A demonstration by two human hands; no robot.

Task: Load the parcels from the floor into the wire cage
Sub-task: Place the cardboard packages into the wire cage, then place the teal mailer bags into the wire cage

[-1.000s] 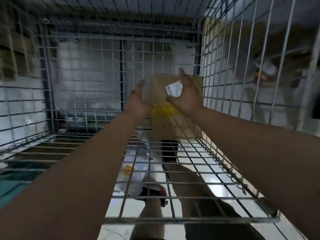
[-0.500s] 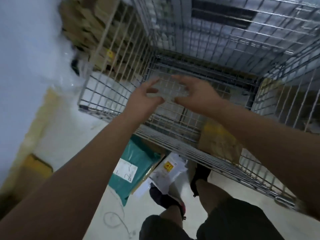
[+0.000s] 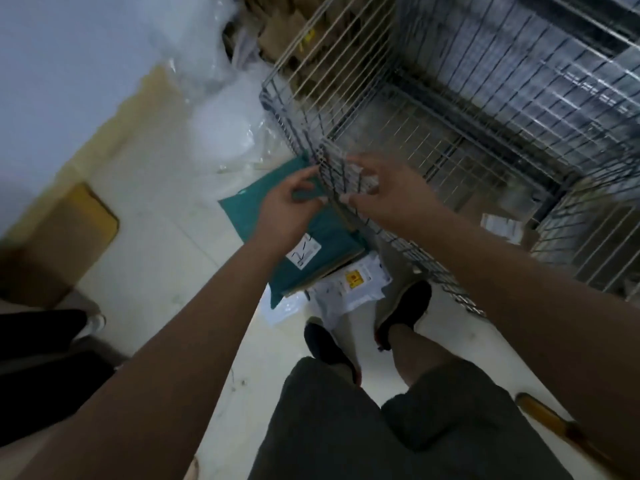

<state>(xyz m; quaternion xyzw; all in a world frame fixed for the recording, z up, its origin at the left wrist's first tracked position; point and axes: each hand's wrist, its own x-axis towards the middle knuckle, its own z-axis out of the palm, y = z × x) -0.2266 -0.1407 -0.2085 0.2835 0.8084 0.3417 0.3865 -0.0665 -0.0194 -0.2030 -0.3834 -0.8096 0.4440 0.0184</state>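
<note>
Left hand [image 3: 291, 207]: empty, fingers loosely curled, hanging over the teal mailer, just beside the cage's front rim.
Right hand [image 3: 388, 192]: empty too, fingers relaxed and slightly spread, above the cage's front wall.
Wire cage [image 3: 467, 109]: open-topped, ahead of me and to my right.
Teal mailer [image 3: 249, 216]: flat on the floor against the cage's near corner, white label up.
White mailer [image 3: 349, 289]: yellow sticker, on the floor partly under the teal one, near my right shoe [image 3: 407, 308].
Cardboard box [image 3: 498, 225]: inside the cage, right side, white label showing.
</note>
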